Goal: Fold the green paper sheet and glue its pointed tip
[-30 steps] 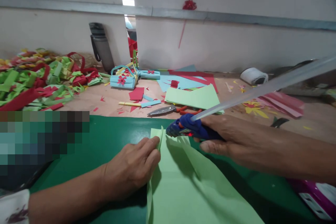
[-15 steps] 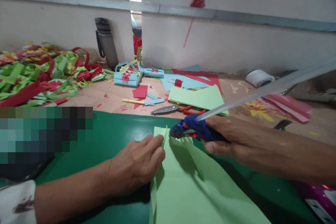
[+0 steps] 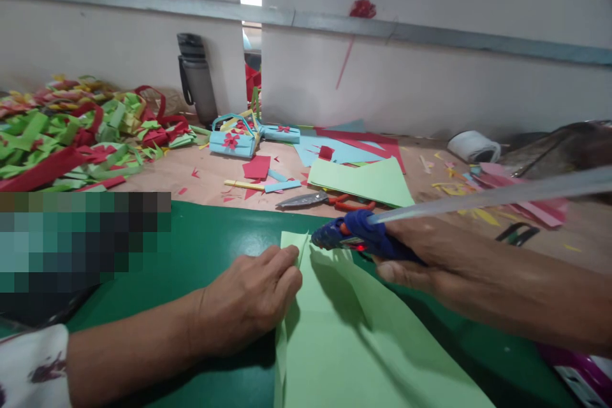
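Note:
A folded sheet of light green paper (image 3: 329,331) lies in front of me, its left edge turned up in a narrow flap. My left hand (image 3: 261,293) pinches that flap near the far end, fingers closed on the paper. In my right hand (image 3: 415,255) is a blue glue gun (image 3: 361,233) with a small red light glowing. Its nozzle points left, right beside the raised flap; whether it touches cannot be made out. A long translucent glue stick (image 3: 497,194) sticks out of its back to the right.
Beyond the green mat (image 3: 224,229) lie orange-handled scissors (image 3: 310,199), green sheets (image 3: 361,182), small blue paper bags (image 3: 233,142) and scraps. Paper strips (image 3: 62,146) pile up at left near a grey bottle (image 3: 198,86). A white roll (image 3: 473,145) sits at right.
The glue stick's rear end has swung downward, and the glue gun has shifted very slightly right. My left hand keeps its hold on the flap.

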The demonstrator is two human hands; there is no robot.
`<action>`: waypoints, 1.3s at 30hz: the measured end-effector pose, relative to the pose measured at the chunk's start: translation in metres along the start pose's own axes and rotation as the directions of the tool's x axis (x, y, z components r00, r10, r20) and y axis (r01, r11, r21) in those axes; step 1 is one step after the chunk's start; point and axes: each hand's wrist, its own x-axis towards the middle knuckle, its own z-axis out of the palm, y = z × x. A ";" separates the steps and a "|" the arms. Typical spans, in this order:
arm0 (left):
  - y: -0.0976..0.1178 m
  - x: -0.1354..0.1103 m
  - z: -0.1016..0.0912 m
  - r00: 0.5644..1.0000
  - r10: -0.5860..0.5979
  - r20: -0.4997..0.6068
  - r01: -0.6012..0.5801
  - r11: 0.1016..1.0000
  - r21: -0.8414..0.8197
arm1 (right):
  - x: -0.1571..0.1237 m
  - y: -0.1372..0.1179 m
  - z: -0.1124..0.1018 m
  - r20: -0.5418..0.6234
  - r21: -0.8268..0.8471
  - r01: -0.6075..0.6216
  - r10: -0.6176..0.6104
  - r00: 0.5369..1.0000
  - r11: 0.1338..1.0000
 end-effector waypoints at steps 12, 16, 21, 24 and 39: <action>-0.001 -0.001 0.002 1.000 -0.002 0.013 0.003 0.999 -0.038 | -0.001 0.002 0.008 0.135 0.133 -0.044 0.026 0.991 0.990; 0.000 -0.001 0.001 1.000 -0.007 0.020 0.008 0.999 -0.043 | 0.003 0.002 0.007 0.085 0.107 0.005 -0.014 0.996 0.994; 0.000 -0.002 0.003 0.999 -0.012 0.031 0.013 0.999 -0.030 | -0.004 0.000 0.006 0.165 0.153 -0.070 0.044 0.985 0.986; -0.001 -0.001 0.003 1.000 -0.014 0.019 0.015 0.999 -0.036 | -0.006 0.000 0.005 0.213 0.163 -0.100 0.064 0.975 0.982; -0.001 -0.002 0.004 0.999 -0.020 0.032 0.021 1.000 -0.012 | -0.002 -0.004 0.001 0.106 0.110 -0.044 0.032 0.994 0.993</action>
